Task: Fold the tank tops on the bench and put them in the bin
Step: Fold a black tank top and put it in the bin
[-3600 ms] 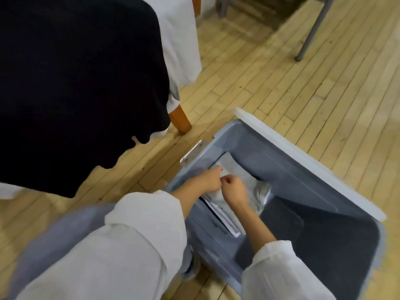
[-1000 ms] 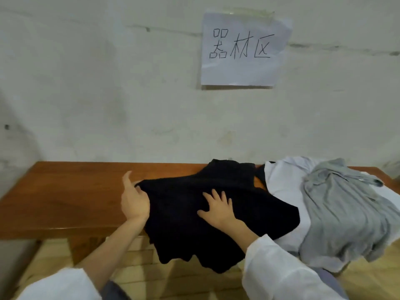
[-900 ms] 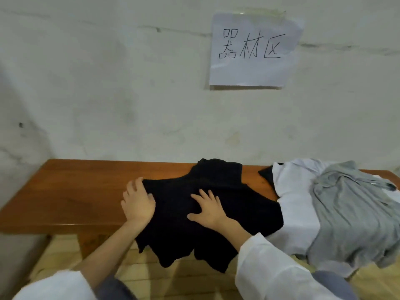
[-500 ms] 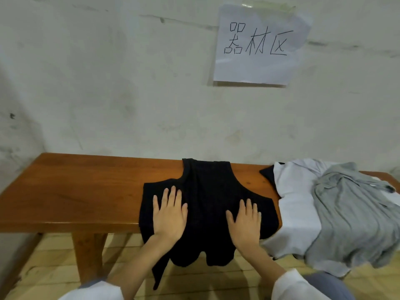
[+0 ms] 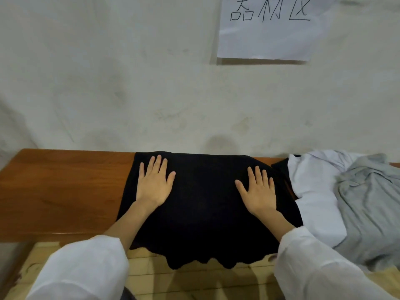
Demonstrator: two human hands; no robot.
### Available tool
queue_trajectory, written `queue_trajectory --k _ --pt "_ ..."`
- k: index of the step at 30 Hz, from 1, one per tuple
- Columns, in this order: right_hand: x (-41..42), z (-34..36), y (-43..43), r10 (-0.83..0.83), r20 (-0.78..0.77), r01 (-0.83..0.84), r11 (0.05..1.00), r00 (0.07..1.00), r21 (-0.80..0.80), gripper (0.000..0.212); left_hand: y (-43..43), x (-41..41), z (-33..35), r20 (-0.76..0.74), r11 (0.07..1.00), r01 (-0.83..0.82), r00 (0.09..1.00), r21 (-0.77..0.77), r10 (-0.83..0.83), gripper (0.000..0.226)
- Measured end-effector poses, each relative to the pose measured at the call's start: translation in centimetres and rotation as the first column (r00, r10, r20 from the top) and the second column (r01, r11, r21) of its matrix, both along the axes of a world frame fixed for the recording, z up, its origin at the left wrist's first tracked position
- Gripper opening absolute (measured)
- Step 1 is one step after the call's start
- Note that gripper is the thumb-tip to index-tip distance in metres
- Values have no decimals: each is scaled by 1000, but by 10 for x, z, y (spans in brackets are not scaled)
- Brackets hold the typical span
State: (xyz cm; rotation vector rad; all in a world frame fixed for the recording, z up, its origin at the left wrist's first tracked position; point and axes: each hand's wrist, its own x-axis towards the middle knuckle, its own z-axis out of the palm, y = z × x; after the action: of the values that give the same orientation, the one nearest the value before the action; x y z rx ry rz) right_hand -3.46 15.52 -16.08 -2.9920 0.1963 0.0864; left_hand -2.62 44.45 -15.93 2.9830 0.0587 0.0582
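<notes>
At desk middle: black tank top (image 5: 205, 198) spread flat, hem overhanging front edge. Left hand (image 5: 154, 185), right hand (image 5: 258, 191) pressing flat, fingers straight, grasping nothing. Fabric judged soft, light, limp; pinch side edges to fold.

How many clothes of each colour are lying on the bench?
black tank top: 1
white garment: 1
grey garment: 1
Total: 3
A black scrap peeks out beside the white garment. It may be a fourth piece, but I cannot tell.
</notes>
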Motion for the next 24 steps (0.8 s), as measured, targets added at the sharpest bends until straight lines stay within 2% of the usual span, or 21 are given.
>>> queue_trajectory --k 2,3,5,6,9,13,16,18,20,24 --pt "1 0 0 40 46 -40 999 998 8 69 1 -1 -2 16 1000 -23 1000 6 23 61" --pt "-1 1 1 46 121 -48 999 992 9 67 1 -3 -1 20 999 -40 999 -7 40 61" --pt "-9 1 4 -10 273 7 1000 962 13 63 1 -10 -2 22 998 -56 998 -30 57 61" --pt "-13 2 6 -56 283 50 998 958 30 63 1 -15 -2 24 998 -58 998 -34 58 61" --pt "-22 0 6 -99 124 92 994 987 59 67 4 -32 -3 35 996 -83 996 -32 84 61" --pt "-31 -3 4 83 45 -84 996 996 17 68 14 -54 -5 41 992 -118 992 -32 119 61" --pt "-34 -2 5 198 48 -199 979 979 30 73 17 -66 -5 51 988 -150 987 -35 151 61" --pt "-35 0 4 151 139 -163 983 979 80 63 18 -69 -3 46 986 -163 985 -46 165 60" --pt "-35 1 2 18 190 -37 994 982 99 62 18 -68 -2 41 985 -168 985 -45 169 60" --pt "-28 0 7 -118 23 118 993 993 22 74 17 -65 -4 16 986 -165 986 -34 165 62"
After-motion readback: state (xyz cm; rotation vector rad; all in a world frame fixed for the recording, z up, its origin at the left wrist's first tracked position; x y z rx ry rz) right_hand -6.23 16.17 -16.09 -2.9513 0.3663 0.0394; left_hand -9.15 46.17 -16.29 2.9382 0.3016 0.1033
